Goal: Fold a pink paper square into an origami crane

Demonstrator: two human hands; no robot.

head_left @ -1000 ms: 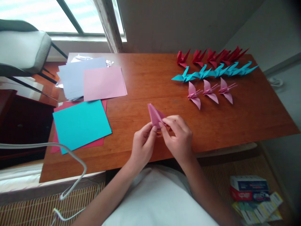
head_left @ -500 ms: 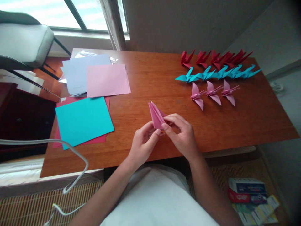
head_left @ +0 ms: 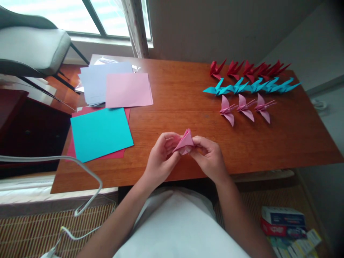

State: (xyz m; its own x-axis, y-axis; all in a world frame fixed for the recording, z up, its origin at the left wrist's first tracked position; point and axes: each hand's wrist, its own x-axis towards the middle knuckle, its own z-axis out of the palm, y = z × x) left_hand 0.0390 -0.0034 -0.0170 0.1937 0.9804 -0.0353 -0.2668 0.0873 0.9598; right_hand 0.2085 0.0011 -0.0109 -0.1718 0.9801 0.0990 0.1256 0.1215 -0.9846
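A partly folded piece of pink origami paper (head_left: pixel 186 139) is held above the near edge of the table, between both hands. My left hand (head_left: pixel 162 154) pinches its left side, thumb in front and fingers behind. My right hand (head_left: pixel 211 154) grips the right side, the thumb pressing near the lower edge. Folded pink cranes (head_left: pixel 244 107), three of them, stand in a row to the right. Behind them run a row of several blue cranes (head_left: pixel 238 86) and one of several red cranes (head_left: pixel 249 70).
On the left of the wooden table (head_left: pixel 172 86) lie pink sheets (head_left: pixel 129 89), pale lavender sheets (head_left: pixel 94 84) and a turquoise sheet (head_left: pixel 102 134) over red paper (head_left: pixel 118 154). A white cable (head_left: pixel 91 173) curves past the near left corner. A chair (head_left: pixel 34 46) stands beyond.
The pink paper has been turned in my hands, from a tall upright form to a lower triangular one. My left fingers have risen behind it. The whole view has shifted slightly.
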